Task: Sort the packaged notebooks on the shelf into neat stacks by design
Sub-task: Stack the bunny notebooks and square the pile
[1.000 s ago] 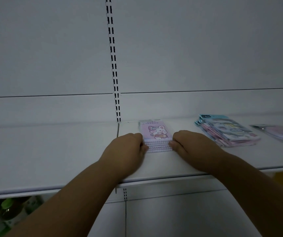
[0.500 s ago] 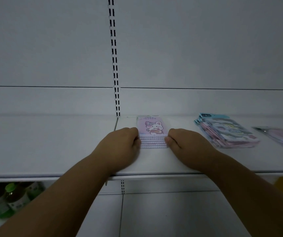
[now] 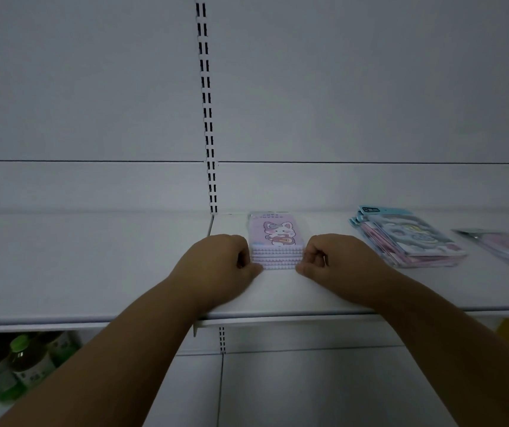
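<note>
White shelf at chest height against a pale slotted back wall. Near its middle, a squared stack of pink notebooks with a cartoon bunny cover, lying flat. Left hand curled in a loose fist against the stack's left edge, right hand likewise curled against its right edge, both resting on the shelf and pinching the pile between them. Further right, well apart, a messier fanned pile of blue-topped packs, then one pink pack alone. Green-capped bottles below left.
</note>
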A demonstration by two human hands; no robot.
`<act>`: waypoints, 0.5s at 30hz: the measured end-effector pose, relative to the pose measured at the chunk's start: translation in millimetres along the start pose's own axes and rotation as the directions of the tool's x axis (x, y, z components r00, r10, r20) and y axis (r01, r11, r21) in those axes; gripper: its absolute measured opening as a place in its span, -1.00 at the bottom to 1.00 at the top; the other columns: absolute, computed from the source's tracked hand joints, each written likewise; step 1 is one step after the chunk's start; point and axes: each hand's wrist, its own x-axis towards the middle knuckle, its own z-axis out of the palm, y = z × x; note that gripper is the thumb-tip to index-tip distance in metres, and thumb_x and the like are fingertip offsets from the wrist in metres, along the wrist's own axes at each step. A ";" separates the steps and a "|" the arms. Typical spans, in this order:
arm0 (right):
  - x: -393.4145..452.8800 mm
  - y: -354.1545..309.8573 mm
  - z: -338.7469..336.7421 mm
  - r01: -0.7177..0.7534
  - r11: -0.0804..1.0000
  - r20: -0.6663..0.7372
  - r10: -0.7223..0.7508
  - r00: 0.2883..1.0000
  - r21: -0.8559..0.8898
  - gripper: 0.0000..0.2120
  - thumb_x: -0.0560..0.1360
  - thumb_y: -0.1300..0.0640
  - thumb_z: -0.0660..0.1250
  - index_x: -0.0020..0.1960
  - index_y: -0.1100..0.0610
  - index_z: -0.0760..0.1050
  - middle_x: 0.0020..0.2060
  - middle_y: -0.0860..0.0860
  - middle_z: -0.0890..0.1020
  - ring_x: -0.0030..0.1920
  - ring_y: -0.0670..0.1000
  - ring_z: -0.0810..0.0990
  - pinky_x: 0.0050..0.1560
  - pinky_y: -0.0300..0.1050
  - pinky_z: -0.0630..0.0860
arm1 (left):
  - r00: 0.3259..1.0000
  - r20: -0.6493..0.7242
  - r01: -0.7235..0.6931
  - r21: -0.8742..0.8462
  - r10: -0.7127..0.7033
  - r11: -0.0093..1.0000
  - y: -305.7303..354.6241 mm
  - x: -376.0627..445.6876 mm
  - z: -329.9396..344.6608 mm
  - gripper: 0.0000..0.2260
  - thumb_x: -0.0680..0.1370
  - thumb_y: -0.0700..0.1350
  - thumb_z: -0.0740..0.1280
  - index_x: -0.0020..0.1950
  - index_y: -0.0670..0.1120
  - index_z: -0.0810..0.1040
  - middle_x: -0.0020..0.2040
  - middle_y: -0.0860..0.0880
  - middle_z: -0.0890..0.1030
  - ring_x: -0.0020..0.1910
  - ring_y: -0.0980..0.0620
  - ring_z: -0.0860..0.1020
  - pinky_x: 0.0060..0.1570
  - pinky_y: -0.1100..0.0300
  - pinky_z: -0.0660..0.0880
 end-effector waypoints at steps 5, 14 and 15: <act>4.9 -0.8 1.3 -0.036 0.999 -0.009 0.036 0.999 -0.005 -0.82 0.49 -0.05 0.37 -0.15 0.05 0.55 -0.34 -0.10 0.49 -0.29 -0.11 0.43 -0.29 -0.22 0.31 | 1.000 -0.009 0.008 -0.013 -0.008 1.000 -0.8 1.6 0.3 -0.77 0.54 0.12 0.30 -0.19 0.01 0.49 -0.29 0.07 0.53 -0.28 0.09 0.48 -0.30 0.19 0.38; 4.5 -1.7 1.8 -0.025 0.999 -0.061 0.023 0.998 -0.031 -0.81 0.47 -0.05 0.40 -0.19 0.06 0.57 -0.36 -0.08 0.52 -0.30 -0.10 0.45 -0.30 -0.28 0.31 | 0.997 -0.059 -0.042 -0.028 0.040 0.999 -1.1 -1.3 -1.4 -0.78 0.54 0.08 0.33 -0.18 -0.04 0.51 -0.28 0.05 0.54 -0.25 0.03 0.48 -0.27 0.17 0.39; 3.9 -2.2 1.5 -0.022 0.999 -0.058 0.020 0.998 -0.031 -0.81 0.47 -0.05 0.41 -0.19 0.06 0.58 -0.36 -0.08 0.52 -0.31 -0.11 0.44 -0.30 -0.29 0.31 | 0.998 -0.054 -0.040 -0.033 0.038 0.999 -1.4 -1.2 -1.6 -0.78 0.54 0.09 0.33 -0.19 -0.04 0.50 -0.29 0.06 0.53 -0.26 0.03 0.48 -0.28 0.18 0.37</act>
